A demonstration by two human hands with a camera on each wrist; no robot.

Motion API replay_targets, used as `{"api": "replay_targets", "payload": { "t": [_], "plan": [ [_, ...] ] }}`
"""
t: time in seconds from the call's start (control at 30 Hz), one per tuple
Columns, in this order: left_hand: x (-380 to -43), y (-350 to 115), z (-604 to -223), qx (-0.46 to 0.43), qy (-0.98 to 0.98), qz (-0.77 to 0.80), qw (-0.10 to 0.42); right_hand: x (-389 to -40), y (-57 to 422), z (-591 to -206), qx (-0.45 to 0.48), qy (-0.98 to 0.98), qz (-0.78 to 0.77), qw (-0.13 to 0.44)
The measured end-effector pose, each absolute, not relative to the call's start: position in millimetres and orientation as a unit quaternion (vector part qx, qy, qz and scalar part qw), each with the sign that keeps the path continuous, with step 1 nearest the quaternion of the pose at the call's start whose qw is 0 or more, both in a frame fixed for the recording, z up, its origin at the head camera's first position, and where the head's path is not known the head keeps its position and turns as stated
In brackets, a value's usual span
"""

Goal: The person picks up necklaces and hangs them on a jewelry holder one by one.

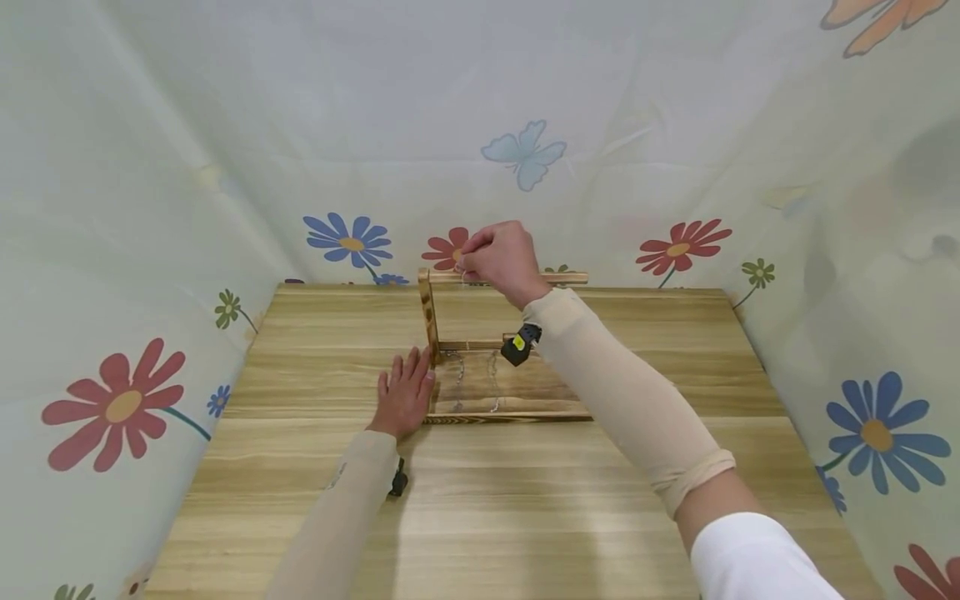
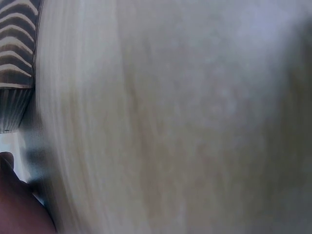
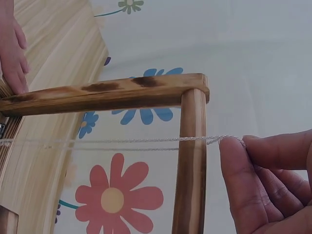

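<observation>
Resting left hand (image 1: pixel 405 392): just below-left of centre on my head cam, fingers straight, holding nothing.
Wooden stand (image 1: pixel 428 312): mid-frame on the table (image 1: pixel 487 500), right by that hand.
Silver chain (image 3: pixel 131 140): runs across the middle of my right wrist cam, past the crossbar (image 3: pixel 190 170).
Right hand (image 1: pixel 502 260): pretty much centre, thumb and index pinching the chain.

And the stand (image 1: pixel 431 321) sits far on the table (image 1: pixel 487 508), left hand (image 1: pixel 405 392) beside its left end, right hand (image 1: pixel 502 260) by the top bar (image 1: pixel 566 277), chain (image 3: pixel 131 140) straddling it, cloth (image 1: pixel 600 83) behind!
</observation>
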State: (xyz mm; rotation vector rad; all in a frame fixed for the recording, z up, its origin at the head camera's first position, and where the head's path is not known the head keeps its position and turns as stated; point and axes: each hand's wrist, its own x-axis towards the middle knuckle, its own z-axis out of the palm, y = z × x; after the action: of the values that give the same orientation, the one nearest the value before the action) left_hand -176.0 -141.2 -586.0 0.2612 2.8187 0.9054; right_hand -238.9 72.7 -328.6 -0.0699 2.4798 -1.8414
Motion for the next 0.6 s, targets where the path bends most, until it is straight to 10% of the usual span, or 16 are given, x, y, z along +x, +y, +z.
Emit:
{"api": "replay_targets", "payload": {
  "t": [0.6],
  "plan": [
    [-176,-142,-582,0.09,0.949,0.287,0.093,-235,57,-332,-0.06,0.838,-0.543,0.002]
  ]
}}
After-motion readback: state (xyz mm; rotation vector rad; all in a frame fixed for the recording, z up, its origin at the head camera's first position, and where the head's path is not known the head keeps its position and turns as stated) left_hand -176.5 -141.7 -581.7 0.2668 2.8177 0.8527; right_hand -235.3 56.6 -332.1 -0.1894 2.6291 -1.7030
